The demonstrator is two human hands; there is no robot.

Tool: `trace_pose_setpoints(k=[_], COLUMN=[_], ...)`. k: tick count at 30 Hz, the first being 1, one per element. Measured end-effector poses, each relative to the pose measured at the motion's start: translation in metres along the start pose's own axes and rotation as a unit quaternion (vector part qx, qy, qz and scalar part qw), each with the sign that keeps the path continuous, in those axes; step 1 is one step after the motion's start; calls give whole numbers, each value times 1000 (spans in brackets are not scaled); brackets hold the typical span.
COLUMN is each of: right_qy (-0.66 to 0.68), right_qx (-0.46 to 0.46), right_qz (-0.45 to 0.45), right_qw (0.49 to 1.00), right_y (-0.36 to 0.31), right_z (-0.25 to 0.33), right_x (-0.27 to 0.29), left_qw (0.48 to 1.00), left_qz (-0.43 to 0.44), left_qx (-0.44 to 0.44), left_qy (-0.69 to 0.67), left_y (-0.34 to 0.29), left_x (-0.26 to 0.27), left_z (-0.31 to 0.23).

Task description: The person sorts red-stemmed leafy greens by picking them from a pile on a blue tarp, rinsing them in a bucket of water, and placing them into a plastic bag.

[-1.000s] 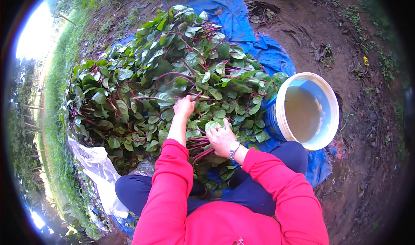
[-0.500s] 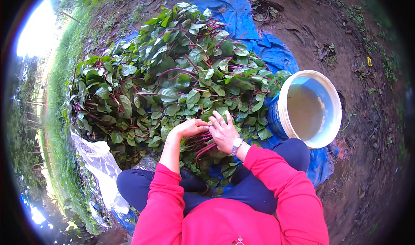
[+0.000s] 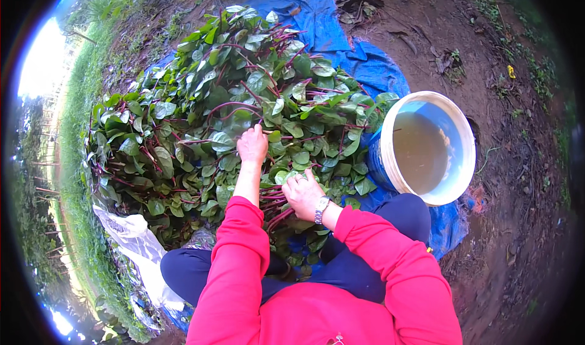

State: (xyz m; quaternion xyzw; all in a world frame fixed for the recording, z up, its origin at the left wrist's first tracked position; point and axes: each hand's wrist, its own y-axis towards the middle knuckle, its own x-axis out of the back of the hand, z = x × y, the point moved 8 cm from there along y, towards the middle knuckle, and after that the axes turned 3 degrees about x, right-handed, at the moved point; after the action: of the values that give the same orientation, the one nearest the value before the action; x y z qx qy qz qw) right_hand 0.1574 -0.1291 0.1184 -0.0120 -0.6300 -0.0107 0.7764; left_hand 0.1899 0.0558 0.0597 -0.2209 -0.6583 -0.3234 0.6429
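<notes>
A large heap of Malabar spinach [image 3: 244,95], with broad green leaves and purple-red stems, lies in front of me. My right hand [image 3: 303,196], with a ring and a wristwatch, is closed round a bunch of spinach stems [image 3: 279,216] just above my lap. The cut-looking stem ends point left and toward me. Farther out, my left hand [image 3: 253,145] reaches into the middle of the heap. Its fingers are pinched together at a purple spinach stem [image 3: 259,123]; the fingertips are partly hidden.
A white-rimmed blue bucket [image 3: 420,150] with murky water stands right of the heap. Beneath lies a blue tarp [image 3: 359,65], wrinkled at the back. A white plastic sheet [image 3: 143,247] is by my left knee. Brown soil [image 3: 512,223] stretches right; grass [image 3: 91,138] grows left.
My left hand has left the bunch beside my right hand and moved forward into the heap, onto a stem. My right hand keeps the bunch, shifted slightly. The view has turned a little.
</notes>
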Motion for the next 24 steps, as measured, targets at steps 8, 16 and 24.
trace_pose_setpoints(k=[8, 16, 24], right_qy=[14, 20, 35], right_qx=[0, 24, 111], right_qz=[5, -17, -6], right_qw=[1000, 999, 993], right_y=[-2, -3, -7], right_z=[0, 6, 30], right_x=[-1, 0, 15], left_qw=[999, 995, 984], left_qz=[34, 53, 117], left_qx=[-32, -31, -131], left_qy=[-21, -75, -3], left_y=[0, -6, -15], left_x=[8, 14, 8], left_z=[15, 6, 3])
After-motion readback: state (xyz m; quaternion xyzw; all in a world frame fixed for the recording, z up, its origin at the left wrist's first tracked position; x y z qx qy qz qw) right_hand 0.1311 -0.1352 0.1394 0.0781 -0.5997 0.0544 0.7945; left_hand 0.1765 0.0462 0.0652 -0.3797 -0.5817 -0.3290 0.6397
